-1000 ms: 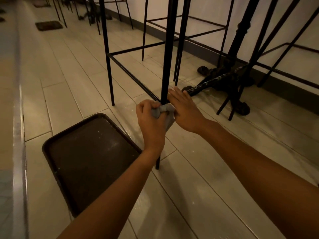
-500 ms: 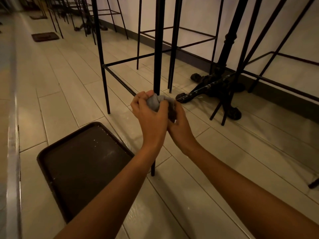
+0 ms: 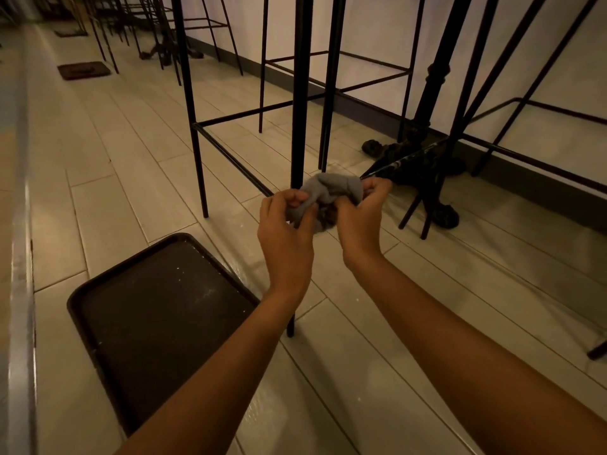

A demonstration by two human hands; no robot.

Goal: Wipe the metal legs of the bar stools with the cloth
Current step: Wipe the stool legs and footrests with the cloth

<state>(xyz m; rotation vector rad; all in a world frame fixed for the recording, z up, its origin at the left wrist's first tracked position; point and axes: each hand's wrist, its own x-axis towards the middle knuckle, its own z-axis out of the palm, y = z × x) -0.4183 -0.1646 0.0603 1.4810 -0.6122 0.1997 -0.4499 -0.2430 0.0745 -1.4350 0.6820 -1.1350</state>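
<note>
Near stool leg (image 3: 300,93), long axis upright, rises just behind the bunched grey cloth (image 3: 331,192). Left hand (image 3: 287,231) and right hand (image 3: 359,221) both pinch the cloth, stretched between them in front of the leg; the left hand appears nearer the leg.

We see the cloth (image 3: 331,192) bunched between our left hand (image 3: 285,231) and right hand (image 3: 361,215), just in front of the nearest stool leg (image 3: 300,93). A tray (image 3: 157,316) lies on the floor (image 3: 124,178) to our left. A table base (image 3: 423,159) stands behind, right, near the wall (image 3: 377,34).
</note>
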